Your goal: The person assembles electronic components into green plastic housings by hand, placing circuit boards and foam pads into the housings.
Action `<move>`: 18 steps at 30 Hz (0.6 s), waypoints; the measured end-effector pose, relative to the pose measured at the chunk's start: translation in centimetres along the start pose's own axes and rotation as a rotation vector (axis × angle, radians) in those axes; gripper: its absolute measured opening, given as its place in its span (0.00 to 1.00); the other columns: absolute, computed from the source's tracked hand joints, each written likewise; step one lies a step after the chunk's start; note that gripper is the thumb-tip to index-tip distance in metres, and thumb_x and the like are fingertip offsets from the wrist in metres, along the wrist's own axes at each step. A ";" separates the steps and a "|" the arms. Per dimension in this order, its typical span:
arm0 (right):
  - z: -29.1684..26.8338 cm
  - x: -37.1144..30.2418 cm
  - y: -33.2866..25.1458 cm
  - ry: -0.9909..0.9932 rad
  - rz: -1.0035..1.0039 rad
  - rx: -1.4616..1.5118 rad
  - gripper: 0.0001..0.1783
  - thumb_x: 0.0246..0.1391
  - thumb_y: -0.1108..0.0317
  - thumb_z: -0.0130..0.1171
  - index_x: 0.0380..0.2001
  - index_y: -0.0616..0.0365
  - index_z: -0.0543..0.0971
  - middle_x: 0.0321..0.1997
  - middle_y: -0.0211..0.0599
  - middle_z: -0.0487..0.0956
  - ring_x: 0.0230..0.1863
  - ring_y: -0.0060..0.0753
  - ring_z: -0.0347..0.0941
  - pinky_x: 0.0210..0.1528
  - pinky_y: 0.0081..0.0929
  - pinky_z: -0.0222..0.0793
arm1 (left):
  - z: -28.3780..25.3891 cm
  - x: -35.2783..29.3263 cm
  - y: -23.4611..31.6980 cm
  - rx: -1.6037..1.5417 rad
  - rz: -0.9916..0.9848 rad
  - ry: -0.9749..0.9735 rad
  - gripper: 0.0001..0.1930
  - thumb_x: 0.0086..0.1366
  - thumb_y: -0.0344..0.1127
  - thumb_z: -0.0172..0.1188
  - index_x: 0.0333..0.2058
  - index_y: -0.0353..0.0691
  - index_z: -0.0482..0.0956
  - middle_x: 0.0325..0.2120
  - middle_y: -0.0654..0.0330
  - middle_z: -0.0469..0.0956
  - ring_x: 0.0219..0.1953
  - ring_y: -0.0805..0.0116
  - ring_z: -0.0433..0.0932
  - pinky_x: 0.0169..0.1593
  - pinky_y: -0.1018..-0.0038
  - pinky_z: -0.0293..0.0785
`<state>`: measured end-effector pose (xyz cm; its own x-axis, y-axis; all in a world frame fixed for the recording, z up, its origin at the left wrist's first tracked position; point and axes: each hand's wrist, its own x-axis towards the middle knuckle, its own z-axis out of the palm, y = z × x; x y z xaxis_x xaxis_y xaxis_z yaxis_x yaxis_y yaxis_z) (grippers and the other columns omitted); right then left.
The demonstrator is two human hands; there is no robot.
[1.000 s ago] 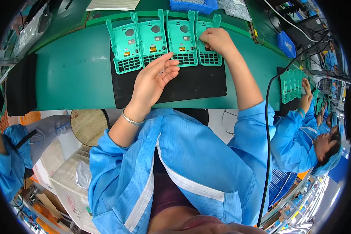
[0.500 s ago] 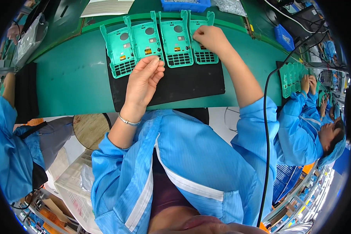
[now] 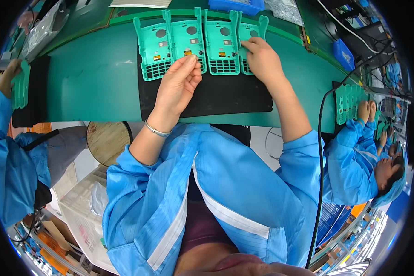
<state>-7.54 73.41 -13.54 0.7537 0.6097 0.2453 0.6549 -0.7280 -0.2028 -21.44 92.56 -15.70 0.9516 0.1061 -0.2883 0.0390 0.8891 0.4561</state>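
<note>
Several teal-green plastic housings stand side by side, each with a round hole, a small orange patch and a grid at its near end. The leftmost housing and the third housing show almost fully. My left hand is pinched over the near end of the second housing, hiding part of its grid; anything between the fingertips is too small to make out. At the rightmost housing, my right hand has its fingers curled at the left rim and covers the lower part; its fingertips' contents are hidden.
Beneath the housings lies a black mat on the green table. Blue bins stand beyond and to the right. A black cable hangs down on the right. Co-workers sit on both sides, with more green housings at right.
The whole view has shifted, so the housings appear farther right. My right hand has slid slightly nearer along the rightmost housing's left rim. A green part now shows by the left co-worker's hand.
</note>
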 end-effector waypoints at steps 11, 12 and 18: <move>-3.1 -0.9 -8.2 -0.270 0.198 0.840 0.10 0.51 0.71 0.56 0.37 0.60 0.79 0.39 0.32 0.77 0.40 0.22 0.72 0.43 0.19 0.66 | -0.4 -0.5 0.3 -0.040 -0.017 0.014 0.08 0.62 0.34 0.55 0.38 0.38 0.73 0.30 0.62 0.76 0.33 0.77 0.76 0.37 0.83 0.75; -3.2 -0.8 -8.5 -0.286 0.213 0.842 0.10 0.51 0.71 0.56 0.37 0.60 0.79 0.39 0.31 0.78 0.40 0.22 0.72 0.44 0.19 0.66 | -0.4 -0.6 0.3 -0.047 -0.019 0.021 0.08 0.62 0.34 0.55 0.38 0.38 0.72 0.30 0.62 0.76 0.33 0.77 0.76 0.37 0.83 0.75; -1.7 -1.1 -8.7 -0.274 0.257 0.922 0.10 0.50 0.69 0.57 0.37 0.57 0.79 0.34 0.33 0.77 0.34 0.24 0.73 0.40 0.20 0.68 | -0.8 -0.8 0.5 -0.070 -0.013 0.044 0.09 0.62 0.33 0.55 0.39 0.37 0.73 0.31 0.62 0.77 0.32 0.77 0.76 0.36 0.83 0.75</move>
<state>-14.13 78.50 -10.42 0.7891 0.6037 -0.1134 0.1692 -0.3910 -0.9047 -22.40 93.30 -15.89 0.9369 0.1122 -0.3310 0.0285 0.9194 0.3924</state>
